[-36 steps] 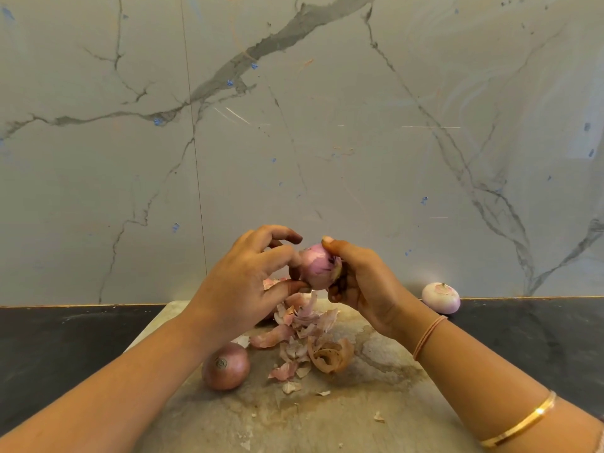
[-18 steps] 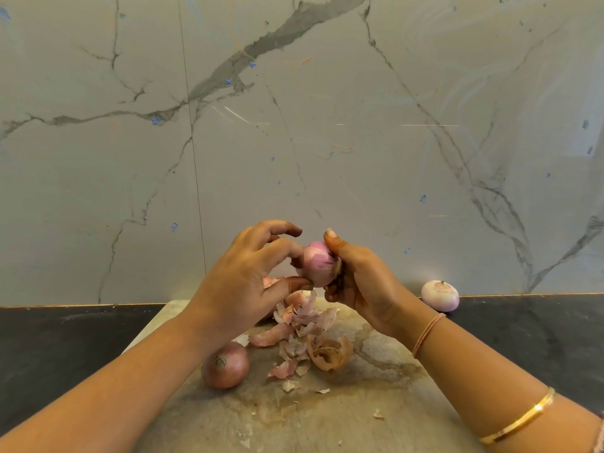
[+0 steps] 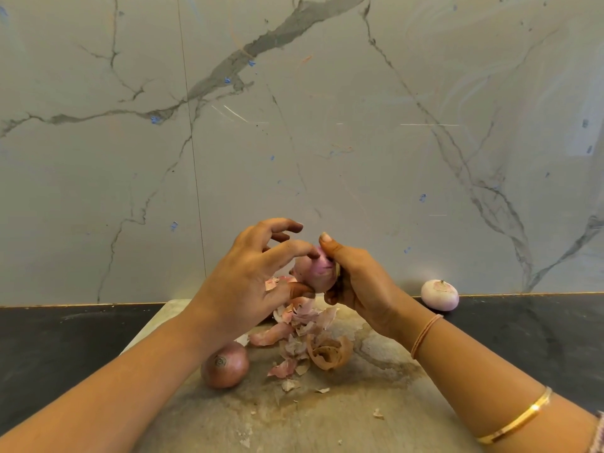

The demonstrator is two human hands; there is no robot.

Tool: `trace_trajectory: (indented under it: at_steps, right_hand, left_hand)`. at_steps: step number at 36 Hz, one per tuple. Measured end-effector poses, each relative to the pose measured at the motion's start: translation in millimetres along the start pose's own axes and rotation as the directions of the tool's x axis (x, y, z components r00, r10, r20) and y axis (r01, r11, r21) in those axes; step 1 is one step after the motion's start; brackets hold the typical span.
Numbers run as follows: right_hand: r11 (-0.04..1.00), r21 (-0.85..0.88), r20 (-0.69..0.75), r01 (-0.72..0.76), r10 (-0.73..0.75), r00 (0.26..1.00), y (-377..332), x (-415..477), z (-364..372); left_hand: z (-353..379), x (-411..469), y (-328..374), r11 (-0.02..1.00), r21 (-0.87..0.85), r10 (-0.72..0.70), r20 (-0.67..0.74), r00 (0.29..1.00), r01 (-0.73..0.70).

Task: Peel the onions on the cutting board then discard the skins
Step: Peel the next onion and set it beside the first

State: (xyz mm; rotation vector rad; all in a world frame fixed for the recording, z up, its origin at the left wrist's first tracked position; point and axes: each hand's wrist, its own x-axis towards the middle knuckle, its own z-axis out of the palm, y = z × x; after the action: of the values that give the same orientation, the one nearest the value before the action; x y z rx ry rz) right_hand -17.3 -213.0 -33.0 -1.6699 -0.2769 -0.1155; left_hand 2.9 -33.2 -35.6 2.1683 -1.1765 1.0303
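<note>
my right grip (image 3: 359,282) is clamped round the half-peeled onion (image 3: 315,273), fingers curled behind and beneath it and the thumb laid over its top. my left grip (image 3: 242,289) pinches the same onion from the other side: forefinger tip on the upper part, thumb tip against the underside, the other fingers arched free above. the onion is held in the air between the two, above the far end of the cutting board (image 3: 343,420). its pink-purple flesh shows where the skin is off; i cannot tell how much skin is left on the hidden side.

right below it, on the board, lies the heap of skins (image 3: 304,325): pale pink flakes, one curled brown skin (image 3: 330,353) at the near edge of the heap, and a few crumbs scattered nearer to me. an unpeeled onion (image 3: 225,364) rests on the board just left of the heap, beside my left forearm, one end facing up at me. a peeled onion (image 3: 439,295) sits off the board on the dark surface (image 3: 65,348), to the right, close against the marble wall (image 3: 327,125). on my right arm i wear a thin thread band (image 3: 425,335) at the wrist and a gold bangle (image 3: 516,416) further up.
</note>
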Motion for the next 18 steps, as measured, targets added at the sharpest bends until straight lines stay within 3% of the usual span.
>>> trace_trajectory:
  at_steps: [5,9,18]
  right_hand:
    - [1.0,-0.021,0.001,0.015,-0.015,1.0,-0.8,-1.7,1.9]
    - [0.996,0.084,-0.004,0.01,-0.009,1.0,-2.1,-2.0,1.8]
    - [0.998,0.063,0.004,0.008,-0.008,1.0,-2.9,-3.1,1.4]
  left_hand:
    - [-0.9,1.2,1.4,0.999,0.021,0.035,0.011,0.999,-0.035]
    - [-0.6,0.9,3.3,0.997,0.029,0.079,-0.035,0.996,-0.078]
    - [-1.2,1.0,4.9,0.998,0.044,0.047,0.0,0.999,-0.047]
